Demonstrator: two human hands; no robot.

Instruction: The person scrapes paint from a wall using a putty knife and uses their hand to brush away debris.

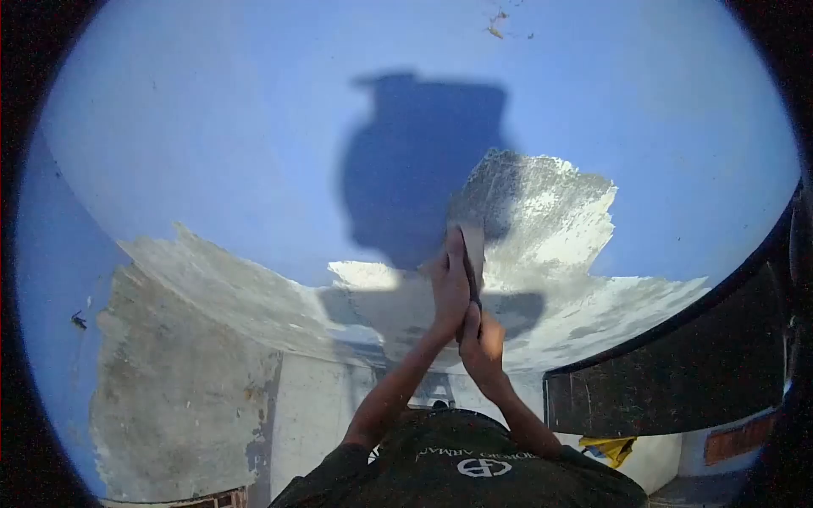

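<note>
Both arms reach up in the middle of the head view to a scraper-like tool [474,254] with a flat, pale blade and a dark edge. My left hand [451,288] is closed on its upper part, thumb along the blade. Just below and to the right, my right hand [483,343] grips its lower end. The blade's tip lies against a bared patch [559,212] of rough grey and white on the blue wall [279,110]. A dark shadow of a head and arms falls across the wall around the tool.
A grey bare area [178,381] covers the lower left wall. On the right is a large dark panel or opening [677,381], with a yellow cloth-like item [614,449] beneath it. The person's dark shirt [474,449] fills the bottom centre.
</note>
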